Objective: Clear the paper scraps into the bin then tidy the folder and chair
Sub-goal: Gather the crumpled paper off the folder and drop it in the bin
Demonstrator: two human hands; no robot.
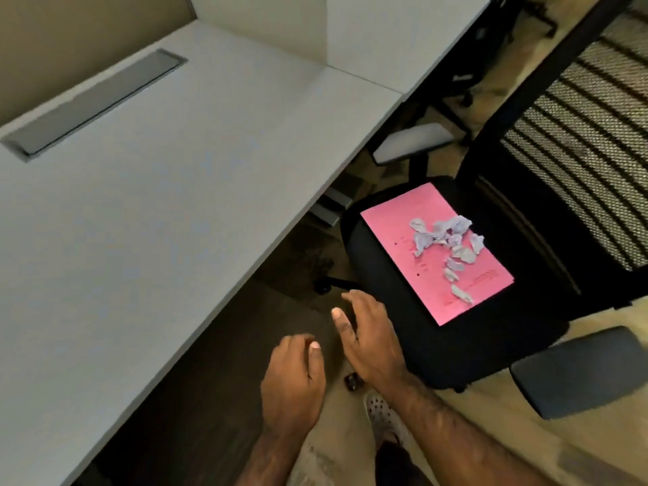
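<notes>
The desk fills the left and upper frame, a cable tray set in it at upper left. The chair stands right of centre beside the desk edge, its backrest at upper right. A folder lies on the seat with scraps on it. Both hands hang at lower centre, the left hand left of the right hand, which seems to overlap the seat's near edge

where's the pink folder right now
In the head view the pink folder lies flat on the black chair seat, right of the white desk, with the paper scraps on top and both hands short of it.
</notes>
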